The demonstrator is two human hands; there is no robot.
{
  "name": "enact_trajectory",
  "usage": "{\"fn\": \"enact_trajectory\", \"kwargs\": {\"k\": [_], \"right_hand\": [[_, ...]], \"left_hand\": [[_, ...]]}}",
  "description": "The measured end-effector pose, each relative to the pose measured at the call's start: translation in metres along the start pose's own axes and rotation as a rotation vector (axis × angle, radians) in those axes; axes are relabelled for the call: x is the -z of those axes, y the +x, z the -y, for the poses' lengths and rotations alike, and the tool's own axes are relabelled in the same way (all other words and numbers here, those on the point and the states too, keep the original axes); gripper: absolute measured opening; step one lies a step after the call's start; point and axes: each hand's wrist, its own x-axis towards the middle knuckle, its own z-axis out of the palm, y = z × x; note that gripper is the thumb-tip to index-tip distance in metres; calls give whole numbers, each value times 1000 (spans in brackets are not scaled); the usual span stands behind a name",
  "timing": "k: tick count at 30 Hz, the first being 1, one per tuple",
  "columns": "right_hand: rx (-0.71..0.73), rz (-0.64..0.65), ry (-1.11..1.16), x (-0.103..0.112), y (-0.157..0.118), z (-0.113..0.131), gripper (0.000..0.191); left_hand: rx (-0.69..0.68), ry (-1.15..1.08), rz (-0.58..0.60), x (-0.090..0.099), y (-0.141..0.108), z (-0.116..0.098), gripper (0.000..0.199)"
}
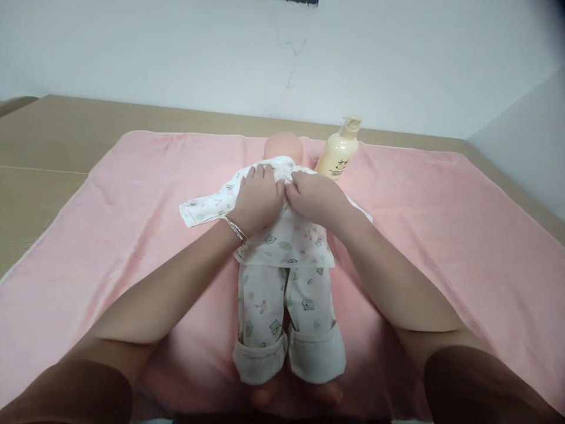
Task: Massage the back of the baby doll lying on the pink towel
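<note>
A baby doll (283,147) lies on its back with its feet toward me. It wears a white printed baby shirt (286,244) and matching trousers (263,300) with the cuffs turned up. At the upper chest, my left hand (260,197) is closed on the shirt front, its thumb at the middle. Close beside it, my right hand (311,197) pinches the shirt just below the neck. My fingers cover the part of the cloth they grip, so any fastening there is hidden. One sleeve (205,207) stretches flat out to the left; the other is mostly behind my right hand.
A pink blanket (145,235) spreads under the doll over a wooden table (70,135). To the right of the doll's head is a cream pump bottle (339,152), leaning slightly in view. A pale wall (176,65) rises behind the table.
</note>
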Motion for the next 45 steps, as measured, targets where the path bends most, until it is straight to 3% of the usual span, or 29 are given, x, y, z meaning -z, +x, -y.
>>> {"fn": "enact_trajectory", "kwargs": {"k": [3,6,9,12,14,21,28,34,40,45], "right_hand": [[-108,-4,212,-2,22,-24,40],[-123,1,268,-7,28,-31,48],[-68,-25,145,-8,18,-15,47],[12,-86,46,-9,5,5,42],[31,-90,97,-10,5,9,41],[-172,-50,238,-20,30,-17,56],[-134,-83,232,-27,33,-21,62],[-86,-131,185,-29,30,-18,50],[-125,-199,18,-30,11,8,50],[-121,-101,149,-27,23,-8,51]], "left_hand": [[-25,59,-46,-1,-13,-14,49],[-43,32,25,7,-11,-14,44],[36,-73,53,12,3,-1,44],[170,-178,-30,8,19,16,52],[196,-212,-66,3,25,23,48],[128,-183,29,-3,25,24,50],[123,-116,71,2,21,17,54],[-25,57,82,1,19,14,53],[3,-30,104,1,26,20,45],[67,-18,66,4,14,5,50]]}}
